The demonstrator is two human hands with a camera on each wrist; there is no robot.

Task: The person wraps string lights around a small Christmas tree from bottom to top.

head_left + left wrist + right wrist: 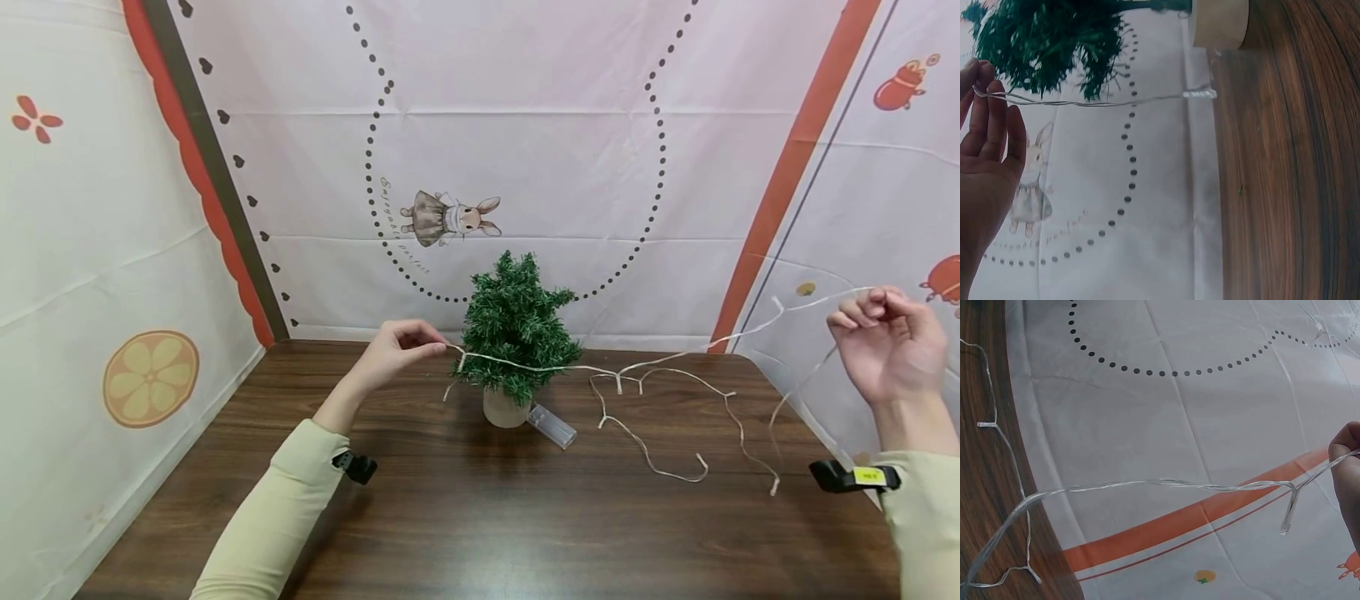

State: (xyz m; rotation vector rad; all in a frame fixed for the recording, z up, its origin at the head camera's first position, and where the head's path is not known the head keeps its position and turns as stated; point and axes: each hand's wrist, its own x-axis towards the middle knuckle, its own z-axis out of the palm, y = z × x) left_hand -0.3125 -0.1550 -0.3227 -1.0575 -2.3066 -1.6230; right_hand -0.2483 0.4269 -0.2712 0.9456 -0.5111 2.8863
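Observation:
A string of clear fairy lights (540, 367) stretches between the two hands, passing in front of a small green artificial tree (513, 312) in a pale round pot (504, 407). At the tree's left side my left hand (397, 348) pinches the wire between thumb and fingertips. Far to the right, raised over the table's edge, my right hand (892, 346) pinches another part of it. The right wrist view shows the wire (1210, 486) running to those fingers, a small bulb (1287, 519) hanging from it. Loose loops of the string trail down toward the tabletop.
A clear battery box (552, 427) lies beside the pot on the dark wooden table (465, 525). Printed white cloth (525, 158) stands behind the table and along both sides. Each wrist wears a black strap.

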